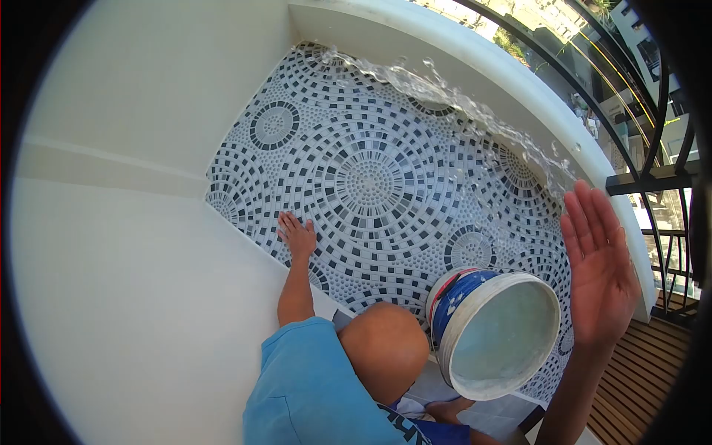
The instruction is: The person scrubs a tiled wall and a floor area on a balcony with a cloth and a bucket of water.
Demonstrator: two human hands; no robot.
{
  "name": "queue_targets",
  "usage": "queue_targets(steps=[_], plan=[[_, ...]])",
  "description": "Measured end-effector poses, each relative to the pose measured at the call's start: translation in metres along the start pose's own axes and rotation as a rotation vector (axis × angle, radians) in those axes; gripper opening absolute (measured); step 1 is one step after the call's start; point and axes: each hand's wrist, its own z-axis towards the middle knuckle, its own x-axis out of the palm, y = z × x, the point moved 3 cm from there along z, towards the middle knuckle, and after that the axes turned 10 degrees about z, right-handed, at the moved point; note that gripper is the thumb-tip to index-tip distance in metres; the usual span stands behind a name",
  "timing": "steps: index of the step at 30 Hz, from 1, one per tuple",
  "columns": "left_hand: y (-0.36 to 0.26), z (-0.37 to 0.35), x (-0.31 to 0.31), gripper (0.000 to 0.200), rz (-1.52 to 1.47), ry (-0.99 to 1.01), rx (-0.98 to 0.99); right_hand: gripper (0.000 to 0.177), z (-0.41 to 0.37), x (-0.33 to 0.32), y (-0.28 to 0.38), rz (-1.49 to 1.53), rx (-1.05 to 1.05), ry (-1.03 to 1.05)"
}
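My right hand (599, 271) is raised at the right, palm showing and fingers stretched out, wet and holding nothing. From near its fingertips an arc of splashing water (460, 104) stretches through the air towards the far left corner. Below and left of that hand stands a white bucket (437, 311) with a blue and red label, with cloudy water (508, 337) inside. My left hand (299, 236) is out over the patterned floor (371, 182), near its left edge, with fingers apart and nothing in them. The floor carries black, grey and white mosaic circles.
A pale wall (141, 245) runs along the left. A low white ledge (475, 55) curves round the far and right sides, with a black metal railing (649, 180) beyond it. Brown slatted decking (638, 378) lies at lower right. My bent knee (386, 345) is beside the bucket.
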Motion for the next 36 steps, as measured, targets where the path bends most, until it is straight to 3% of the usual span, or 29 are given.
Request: queue_targets(steps=[4, 11, 15, 18, 21, 23, 25, 27, 30, 33, 36], plan=[[0.001, -0.002, 0.001, 0.074, 0.01, -0.041, 0.006, 0.047, -0.015, -0.068, 0.008, -0.171, -0.044, -0.12], [-0.002, -0.003, -0.004, 0.074, 0.01, -0.004, -0.004, 0.044, -0.122, -0.267, -0.04, -0.052, 0.25, -0.899], [-0.003, -0.001, -0.011, 0.074, -0.017, 0.06, -0.02, 0.034, -0.164, -0.33, -0.063, -0.085, 0.329, -1.229], [-0.006, 0.001, -0.014, 0.074, -0.016, 0.113, -0.046, 0.028, -0.205, -0.463, -0.079, 0.343, 0.452, -0.482], [-0.005, 0.003, -0.021, 0.075, 0.027, 0.198, -0.091, 0.026, -0.177, -0.394, -0.084, 0.047, 0.291, -1.134], [-0.021, -0.001, -0.041, 0.076, 0.099, 0.306, -0.097, 0.026, -0.173, -0.393, -0.097, 0.106, 0.344, -1.038], [-0.041, -0.01, -0.056, 0.073, 0.194, 0.329, -0.026, 0.027, -0.164, -0.348, -0.08, 0.06, 0.323, -1.053], [-0.074, -0.021, -0.06, 0.065, 0.113, 0.322, 0.02, 0.035, -0.163, -0.345, -0.077, 0.051, 0.372, -0.952], [-0.123, -0.045, -0.072, 0.054, -0.11, 0.367, 0.426, 0.037, -0.146, -0.327, -0.071, 0.046, 0.445, -0.935], [-0.207, -0.131, -0.152, 0.051, -0.271, 0.618, 0.604, 0.037, -0.129, -0.328, -0.074, 0.003, 0.479, -0.908], [-0.241, -0.215, -0.165, 0.05, -0.749, 0.8, 0.433, 0.036, -0.124, -0.339, -0.082, -0.012, 0.547, -0.908]])
